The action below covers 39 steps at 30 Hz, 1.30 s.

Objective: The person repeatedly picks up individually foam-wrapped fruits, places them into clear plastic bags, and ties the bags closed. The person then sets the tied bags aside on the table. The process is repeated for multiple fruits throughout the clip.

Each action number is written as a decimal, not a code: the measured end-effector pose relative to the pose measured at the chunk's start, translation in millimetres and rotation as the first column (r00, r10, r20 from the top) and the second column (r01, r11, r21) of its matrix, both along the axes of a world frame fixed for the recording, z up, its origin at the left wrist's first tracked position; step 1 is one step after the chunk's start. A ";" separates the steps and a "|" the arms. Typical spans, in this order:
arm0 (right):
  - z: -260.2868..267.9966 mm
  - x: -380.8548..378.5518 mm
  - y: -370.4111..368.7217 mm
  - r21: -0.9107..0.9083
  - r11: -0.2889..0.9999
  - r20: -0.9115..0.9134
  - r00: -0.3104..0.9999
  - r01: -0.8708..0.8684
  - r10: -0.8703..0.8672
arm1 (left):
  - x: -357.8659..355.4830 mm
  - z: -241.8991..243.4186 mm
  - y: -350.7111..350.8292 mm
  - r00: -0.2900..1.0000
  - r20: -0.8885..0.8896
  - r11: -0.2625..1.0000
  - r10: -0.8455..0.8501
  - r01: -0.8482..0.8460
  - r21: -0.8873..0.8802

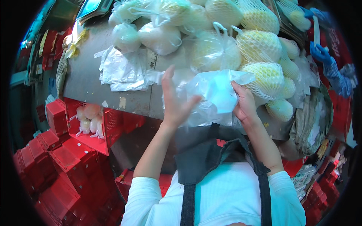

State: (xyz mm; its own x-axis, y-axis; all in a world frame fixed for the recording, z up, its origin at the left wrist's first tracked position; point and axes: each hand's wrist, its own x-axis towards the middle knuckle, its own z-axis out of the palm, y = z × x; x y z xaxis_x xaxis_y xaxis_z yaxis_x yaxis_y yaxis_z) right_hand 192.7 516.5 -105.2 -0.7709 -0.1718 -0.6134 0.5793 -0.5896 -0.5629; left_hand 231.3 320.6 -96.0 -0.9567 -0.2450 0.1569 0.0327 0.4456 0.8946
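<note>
My right hand (245,103) pinches the edge of a clear plastic bag (219,90) near the table's front edge. Raised at the bag's left side, my left hand (176,99) is blurred, its thumb and fingers spread apart with nothing between them. More thin plastic lies beneath the held bag. To the left is a flat stack of white plastic bags (121,70). Behind my hands, large round pale produce sits in tied clear bags (216,52). Pieces in white foam netting (263,77) stand beside my right hand.
Red plastic crates (68,158) are stacked at lower left; one upright red crate (86,130) holds bagged produce. A scale (92,10) stands at the table's back left. A co-worker's blue-gloved hands (321,53) are at far right. Grey cloth (311,124) hangs over the table's right end.
</note>
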 end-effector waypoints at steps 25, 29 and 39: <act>76.7 46.4 19.0 0.931 0.359 -0.325 0.597 0.065 0.734 | -10.7 41.5 70.0 0.836 0.452 0.781 -0.311 -0.046 0.622; 32.0 40.7 22.0 0.332 0.906 -0.290 0.885 -0.265 0.365 | -7.1 28.4 71.9 0.801 0.493 0.759 -0.338 -0.078 0.647; 55.0 26.3 85.5 -0.073 0.986 -0.010 0.989 0.148 -0.149 | 23.2 17.9 -49.7 0.567 0.717 0.806 -0.405 -0.149 0.573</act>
State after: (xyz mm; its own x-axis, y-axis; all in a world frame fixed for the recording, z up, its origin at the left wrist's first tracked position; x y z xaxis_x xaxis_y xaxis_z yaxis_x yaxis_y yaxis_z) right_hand 219.0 602.1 -50.1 -0.8003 -0.0980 -0.5915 0.4741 -0.7073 -0.5243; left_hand 254.6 270.9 -78.1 -0.6333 0.1222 -0.7642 -0.7725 -0.0403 0.6338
